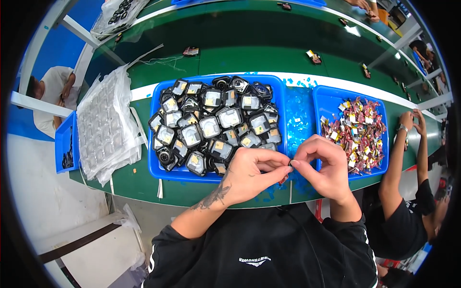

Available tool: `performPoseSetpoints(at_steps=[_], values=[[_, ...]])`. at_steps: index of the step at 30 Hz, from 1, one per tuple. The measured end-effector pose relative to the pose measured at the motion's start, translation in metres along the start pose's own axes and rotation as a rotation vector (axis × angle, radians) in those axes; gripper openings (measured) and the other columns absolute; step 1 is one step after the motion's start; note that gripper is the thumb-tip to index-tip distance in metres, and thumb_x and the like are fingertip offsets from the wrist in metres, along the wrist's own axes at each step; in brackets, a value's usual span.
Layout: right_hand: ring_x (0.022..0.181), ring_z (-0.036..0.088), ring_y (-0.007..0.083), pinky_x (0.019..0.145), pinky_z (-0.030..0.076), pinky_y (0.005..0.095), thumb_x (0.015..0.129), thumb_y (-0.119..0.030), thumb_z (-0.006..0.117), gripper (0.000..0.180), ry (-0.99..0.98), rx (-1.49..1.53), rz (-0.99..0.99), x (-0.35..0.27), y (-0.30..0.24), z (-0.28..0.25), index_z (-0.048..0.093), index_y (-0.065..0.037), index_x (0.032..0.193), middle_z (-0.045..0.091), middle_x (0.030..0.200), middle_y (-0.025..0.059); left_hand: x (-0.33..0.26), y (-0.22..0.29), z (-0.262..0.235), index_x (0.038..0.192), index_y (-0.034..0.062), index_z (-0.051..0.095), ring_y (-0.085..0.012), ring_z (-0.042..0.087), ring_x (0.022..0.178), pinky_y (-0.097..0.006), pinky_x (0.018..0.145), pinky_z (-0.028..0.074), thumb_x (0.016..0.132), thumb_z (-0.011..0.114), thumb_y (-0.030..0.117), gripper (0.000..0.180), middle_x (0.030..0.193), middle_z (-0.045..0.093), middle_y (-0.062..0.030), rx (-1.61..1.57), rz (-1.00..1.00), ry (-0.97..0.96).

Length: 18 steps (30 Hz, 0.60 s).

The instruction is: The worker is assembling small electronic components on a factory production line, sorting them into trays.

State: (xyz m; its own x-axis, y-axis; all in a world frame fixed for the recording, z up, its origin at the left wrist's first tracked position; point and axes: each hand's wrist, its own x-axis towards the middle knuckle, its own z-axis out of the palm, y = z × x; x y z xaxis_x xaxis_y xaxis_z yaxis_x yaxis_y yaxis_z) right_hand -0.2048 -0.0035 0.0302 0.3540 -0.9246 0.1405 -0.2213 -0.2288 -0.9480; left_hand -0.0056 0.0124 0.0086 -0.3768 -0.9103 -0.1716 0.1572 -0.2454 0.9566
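Observation:
My left hand and my right hand meet at the bench's near edge, thumb and fingertips pinched together. Whatever sits between the fingertips is tiny and mostly hidden. A bit of a small red part shows just under them. Left of my hands stands a blue bin heaped with black square watch-like cases, many with clear faces. On the right, a second blue bin holds many small red parts with white and yellow patches.
Small blue film scraps litter the bench between the bins. At left lies a stack of clear plastic trays beside a small blue bin. Beyond runs a green conveyor carrying scattered parts. A co-worker's arms reach in at right; another person sits far left.

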Motion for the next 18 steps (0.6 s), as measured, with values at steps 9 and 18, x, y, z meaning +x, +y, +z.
performPoseSetpoints(at_steps=[9, 18], values=[[0.071, 0.061, 0.0254, 0.06, 0.049, 0.0337, 0.075, 0.011, 0.067, 0.017, 0.052, -0.42, -0.304, -0.006, -0.004, 0.009, 0.058, 0.0, 0.085, 0.059, 0.081, 0.0125, 0.005, -0.009, -0.001, 0.097, -0.0077, 0.068, -0.0121, 0.069, 0.078, -0.024, 0.07, 0.056, 0.085, 0.071, 0.003, 0.016, 0.085, 0.072, -0.011, -0.079, -0.009, 0.056], [0.083, 0.065, 0.0256, 0.069, 0.051, 0.0324, 0.079, 0.007, 0.065, 0.032, 0.053, -0.415, -0.15, 0.005, 0.019, -0.008, 0.07, -0.003, 0.11, 0.065, 0.093, 0.0138, 0.008, -0.009, 0.004, 0.102, -0.0074, 0.067, -0.0109, 0.068, 0.078, -0.023, 0.071, 0.055, 0.086, 0.071, 0.003, 0.019, 0.087, 0.071, -0.01, -0.235, -0.024, 0.014]])
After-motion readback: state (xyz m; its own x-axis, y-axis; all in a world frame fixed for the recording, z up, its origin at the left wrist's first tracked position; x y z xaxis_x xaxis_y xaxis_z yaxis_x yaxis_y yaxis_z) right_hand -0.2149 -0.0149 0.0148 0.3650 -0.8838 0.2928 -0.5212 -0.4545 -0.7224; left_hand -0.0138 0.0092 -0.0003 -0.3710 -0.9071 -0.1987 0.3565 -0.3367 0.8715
